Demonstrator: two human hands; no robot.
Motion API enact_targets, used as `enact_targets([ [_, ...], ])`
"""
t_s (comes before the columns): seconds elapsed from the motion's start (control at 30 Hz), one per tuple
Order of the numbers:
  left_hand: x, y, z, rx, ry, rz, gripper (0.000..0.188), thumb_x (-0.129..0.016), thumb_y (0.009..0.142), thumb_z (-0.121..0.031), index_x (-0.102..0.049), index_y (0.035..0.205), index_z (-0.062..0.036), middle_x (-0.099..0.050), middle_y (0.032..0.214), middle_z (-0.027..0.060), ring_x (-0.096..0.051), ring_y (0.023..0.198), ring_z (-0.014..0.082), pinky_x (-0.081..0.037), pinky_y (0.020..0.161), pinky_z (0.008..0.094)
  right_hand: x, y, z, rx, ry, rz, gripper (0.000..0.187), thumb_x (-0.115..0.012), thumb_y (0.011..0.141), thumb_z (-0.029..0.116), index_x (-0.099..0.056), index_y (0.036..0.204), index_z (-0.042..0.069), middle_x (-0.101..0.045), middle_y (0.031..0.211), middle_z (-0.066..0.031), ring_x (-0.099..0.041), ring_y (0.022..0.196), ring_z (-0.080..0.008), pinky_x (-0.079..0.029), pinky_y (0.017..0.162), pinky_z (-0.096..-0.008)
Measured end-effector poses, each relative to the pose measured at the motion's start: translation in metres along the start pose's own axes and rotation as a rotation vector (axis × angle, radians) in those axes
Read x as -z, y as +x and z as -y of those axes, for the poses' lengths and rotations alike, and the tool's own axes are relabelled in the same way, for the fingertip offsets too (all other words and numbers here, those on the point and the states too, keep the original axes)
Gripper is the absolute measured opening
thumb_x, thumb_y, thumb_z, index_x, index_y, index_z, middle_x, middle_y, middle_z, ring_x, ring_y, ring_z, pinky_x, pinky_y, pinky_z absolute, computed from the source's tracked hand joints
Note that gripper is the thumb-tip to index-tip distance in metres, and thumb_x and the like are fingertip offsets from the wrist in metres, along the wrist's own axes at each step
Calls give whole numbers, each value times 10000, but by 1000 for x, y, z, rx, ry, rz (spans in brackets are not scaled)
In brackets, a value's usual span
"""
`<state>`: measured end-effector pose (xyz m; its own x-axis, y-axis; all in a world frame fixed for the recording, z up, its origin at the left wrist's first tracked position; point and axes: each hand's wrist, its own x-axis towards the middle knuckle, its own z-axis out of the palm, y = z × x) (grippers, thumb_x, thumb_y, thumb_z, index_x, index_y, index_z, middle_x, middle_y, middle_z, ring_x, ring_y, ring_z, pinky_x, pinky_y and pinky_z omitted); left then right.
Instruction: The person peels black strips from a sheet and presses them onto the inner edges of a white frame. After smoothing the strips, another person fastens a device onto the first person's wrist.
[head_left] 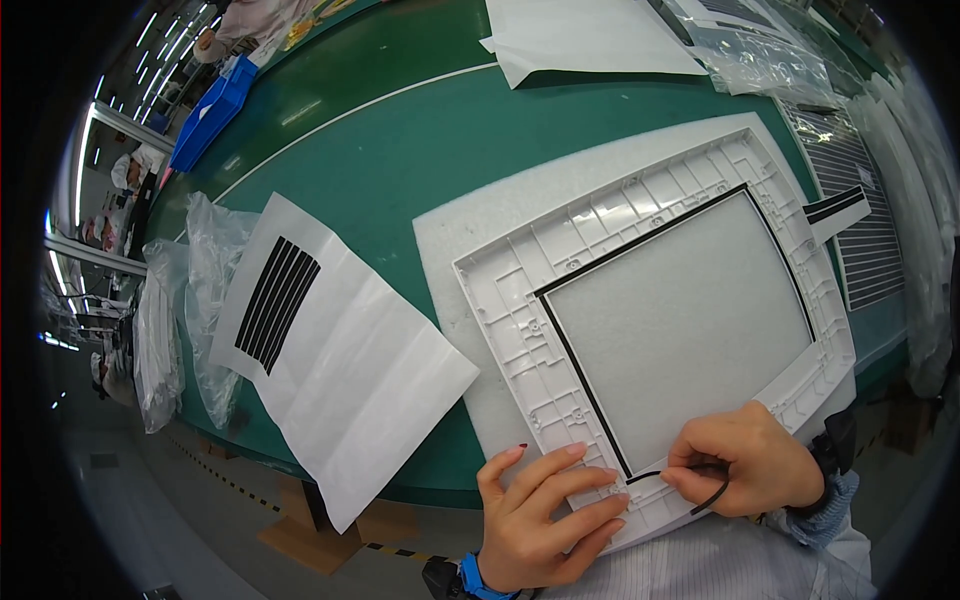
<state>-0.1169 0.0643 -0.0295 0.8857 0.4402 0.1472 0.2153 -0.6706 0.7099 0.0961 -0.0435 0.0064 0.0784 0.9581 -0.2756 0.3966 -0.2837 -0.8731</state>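
Observation:
A white plastic frame (515, 350) with a ribbed back lies on a white foam pad (445, 245) in front of me. A thin black strip (647, 475) runs along the inner edge of its rectangular opening on the far, left and right sides. At the near left corner the strip bends and its loose end curls away from the frame. My right hand (745, 460) pinches this strip between thumb and fingers above the near edge. My left hand (555, 510) rests on the frame's near left corner, fingers spread, fingertips close to the bend.
Left of the pad lies a creased white backing sheet (350, 400) with several black strips, beside clear plastic bags (215, 290). At right are a striped sheet (870, 240) and a small white piece with a black strip (838, 212). White paper (600, 40) and a blue bin (213, 112) sit farther back.

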Motion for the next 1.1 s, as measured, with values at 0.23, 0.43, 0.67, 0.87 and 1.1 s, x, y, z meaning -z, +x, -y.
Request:
enact_targets([
  [0.23,0,-1,0,7,-3,-2,136,-760,699,-279,-756,834,-265,-676,995,-75,-520,1133,179,-212,1046,433,0,0,1,-6,5,10,149,-681,837,131,-609,760,26,-597,601,-52,-564,484,-135,-443,455,-235],
  [0.43,0,0,0,3,16,1,120,-750,708,-282,-755,827,-270,-676,995,-75,-520,1131,180,-215,1046,435,0,1,2,-16,-10,4,143,-680,827,127,-606,753,29,-601,603,-54,-575,488,-149,-446,454,-251],
  [0.67,0,-1,1,-24,40,16,184,-718,742,-314,-754,920,-286,-653,1012,-76,-509,1122,177,-233,1034,425,-2,3,3,-32,-32,9,154,-679,817,128,-584,736,38,-594,596,-55,-575,486,-164,-449,460,-265],
  [0.87,0,-2,-3,-31,170,42,237,-644,826,-358,-732,1040,-308,-612,1047,-63,-466,1143,171,-254,1009,419,-7,3,4,5,-88,-37,136,-714,789,102,-612,742,27,-590,591,-57,-556,463,-141,-423,439,-248],
  [1.1,-2,-1,-1,-49,137,30,227,-650,818,-346,-738,1019,-291,-623,1037,-62,-487,1125,178,-276,995,403,-7,-6,8,-34,-158,-67,153,-670,821,127,-571,766,23,-599,661,-97,-586,507,-224,-454,461,-301],
])
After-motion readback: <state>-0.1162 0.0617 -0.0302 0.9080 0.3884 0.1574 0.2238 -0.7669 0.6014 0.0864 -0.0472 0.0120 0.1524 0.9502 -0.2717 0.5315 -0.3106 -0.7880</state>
